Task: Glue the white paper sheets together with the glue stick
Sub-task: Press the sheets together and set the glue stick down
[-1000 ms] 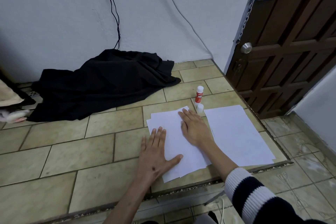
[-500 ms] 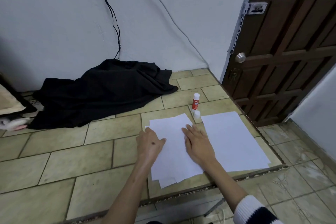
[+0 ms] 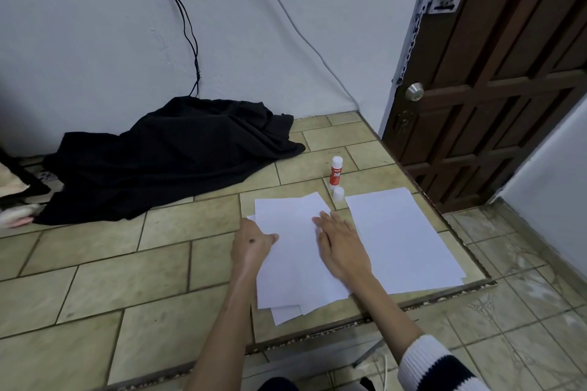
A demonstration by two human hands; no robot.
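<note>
A loose stack of white paper sheets (image 3: 295,263) lies on the tiled floor in front of me, edges fanned out. My left hand (image 3: 252,243) grips the stack's left edge, thumb on top. My right hand (image 3: 341,246) lies flat on the stack's right part, fingers straight. A second pile of white sheets (image 3: 403,238) lies to the right, untouched. Behind the papers a red-and-white glue stick (image 3: 336,171) stands upright, its white cap (image 3: 338,194) on the floor beside it.
A black cloth (image 3: 165,155) is heaped against the white wall at the back left. A dark wooden door (image 3: 495,79) stands at the right. The raised tiled step ends in a rough edge (image 3: 413,298) just below the papers.
My left hand has moved from lying flat on the stack's lower left up to its left edge and now grips it. My right hand slid slightly back. The view shifted.
</note>
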